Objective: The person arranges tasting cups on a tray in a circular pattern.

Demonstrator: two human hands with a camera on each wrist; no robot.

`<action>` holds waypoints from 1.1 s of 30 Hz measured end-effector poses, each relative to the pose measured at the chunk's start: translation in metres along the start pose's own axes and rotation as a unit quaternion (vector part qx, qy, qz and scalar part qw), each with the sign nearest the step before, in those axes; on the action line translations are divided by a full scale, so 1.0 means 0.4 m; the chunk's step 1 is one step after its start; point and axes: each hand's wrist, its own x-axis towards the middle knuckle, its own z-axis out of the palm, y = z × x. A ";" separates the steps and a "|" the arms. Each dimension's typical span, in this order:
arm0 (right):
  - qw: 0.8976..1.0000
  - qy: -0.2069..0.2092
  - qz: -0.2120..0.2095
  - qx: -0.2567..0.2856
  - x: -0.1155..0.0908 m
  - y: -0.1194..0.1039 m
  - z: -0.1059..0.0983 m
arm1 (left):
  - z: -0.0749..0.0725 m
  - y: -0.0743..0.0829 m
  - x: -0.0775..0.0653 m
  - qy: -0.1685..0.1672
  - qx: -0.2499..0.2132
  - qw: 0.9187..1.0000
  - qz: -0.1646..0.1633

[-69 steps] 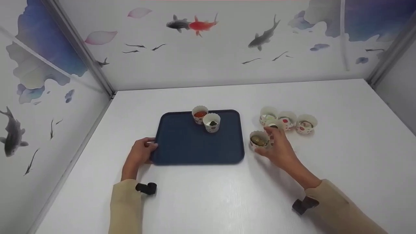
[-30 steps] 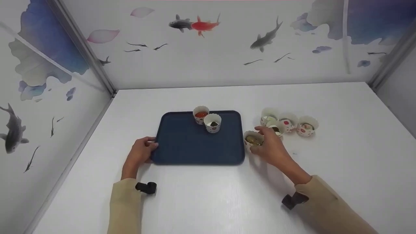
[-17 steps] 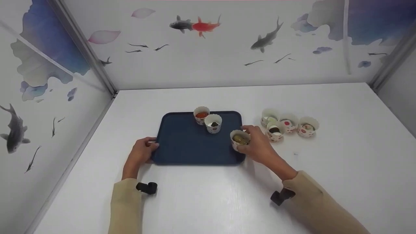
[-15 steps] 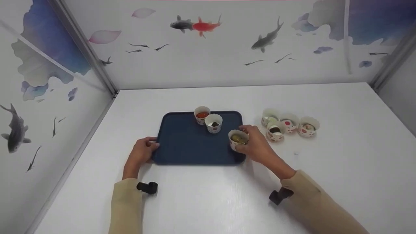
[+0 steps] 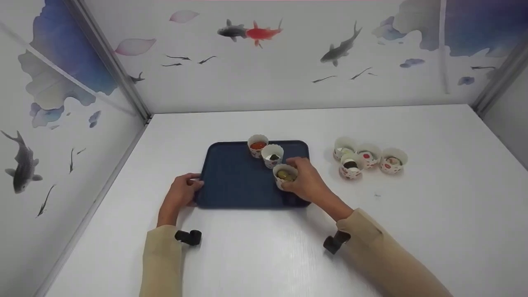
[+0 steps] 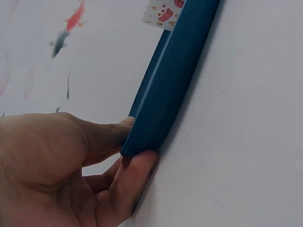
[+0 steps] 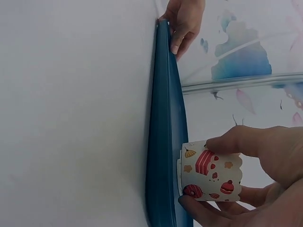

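White scalloped paper baking cup (image 7: 211,175), red cake-and-donut print, olive-green food (image 5: 284,175) inside, at 3 o'clock within blue tray (image 5: 235,181) outline. Right hand (image 5: 307,181) narrow, thumb and fingers gripping cup sides. Left hand (image 5: 180,192) pinching tray edge at 8 o'clock.

Smooth plastic tray (image 5: 235,181), paper cup (image 7: 213,175)
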 end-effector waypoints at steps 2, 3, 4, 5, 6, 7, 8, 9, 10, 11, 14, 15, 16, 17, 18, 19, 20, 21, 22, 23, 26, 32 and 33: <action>1.000 0.003 0.002 -0.002 0.006 -0.005 0.006 | 0.001 0.001 0.000 0.000 -0.003 1.000 -0.001; 1.000 0.004 0.004 -0.002 0.008 -0.007 0.009 | 0.001 0.001 -0.001 0.000 -0.003 1.000 -0.001; 1.000 0.004 0.005 -0.001 0.012 -0.010 0.012 | 0.000 0.002 -0.001 0.000 -0.002 1.000 0.000; 1.000 0.005 0.006 0.000 0.015 -0.012 0.015 | -0.001 0.003 -0.001 0.000 -0.001 1.000 -0.001; 1.000 0.005 0.008 0.003 0.018 -0.014 0.018 | -0.001 0.004 -0.001 -0.001 0.000 1.000 0.000; 1.000 0.006 0.008 0.005 0.021 -0.016 0.021 | -0.002 0.003 -0.001 -0.001 0.000 1.000 0.000; 1.000 0.005 0.010 0.009 0.024 -0.017 0.025 | -0.003 0.003 -0.002 -0.001 0.002 1.000 0.002; 1.000 0.005 0.010 0.012 0.027 -0.018 0.029 | -0.003 0.003 -0.002 -0.001 0.003 1.000 0.002; 1.000 0.004 0.011 0.014 0.030 -0.019 0.033 | -0.003 0.003 -0.002 -0.001 0.004 1.000 0.001; 1.000 0.005 0.013 0.015 0.034 -0.020 0.037 | -0.003 0.003 -0.002 0.000 0.005 1.000 0.001; 1.000 0.011 0.014 0.015 0.039 -0.023 0.049 | -0.003 0.002 -0.001 0.000 0.006 1.000 0.001; 1.000 0.013 0.013 0.014 0.040 -0.024 0.052 | -0.003 0.002 -0.002 -0.001 0.007 1.000 0.000; 1.000 0.015 0.014 0.014 0.041 -0.026 0.055 | -0.003 0.002 -0.002 -0.002 0.007 1.000 0.000; 1.000 0.018 0.014 0.014 0.041 -0.027 0.059 | -0.002 0.002 -0.001 -0.002 0.008 1.000 0.000; 1.000 0.020 0.014 0.014 0.041 -0.028 0.061 | -0.003 0.001 -0.001 -0.002 0.008 1.000 -0.001; 1.000 0.022 0.013 0.015 0.042 -0.028 0.064 | -0.002 0.001 0.000 -0.002 0.008 1.000 -0.001; 1.000 0.023 0.013 0.016 0.043 -0.028 0.067 | -0.002 0.000 0.000 -0.002 0.007 1.000 -0.001; 0.999 0.025 0.013 0.017 0.044 -0.028 0.069 | -0.002 0.000 0.000 -0.002 0.007 1.000 -0.001; 0.999 0.027 0.012 0.017 0.044 -0.027 0.071 | -0.002 -0.001 0.000 -0.001 0.007 1.000 -0.001; 0.999 0.029 0.010 0.019 0.044 -0.027 0.072 | -0.002 -0.002 0.000 -0.001 0.008 1.000 0.003; 0.999 0.034 0.003 0.023 0.042 -0.024 0.074 | 0.000 -0.003 -0.002 0.001 0.006 1.000 0.005; 0.999 0.040 -0.002 0.035 0.038 -0.013 0.072 | -0.001 -0.003 -0.004 0.002 0.006 1.000 0.009; 0.998 0.041 -0.002 0.037 0.038 -0.011 0.071 | -0.001 -0.002 -0.005 0.002 0.006 1.000 0.009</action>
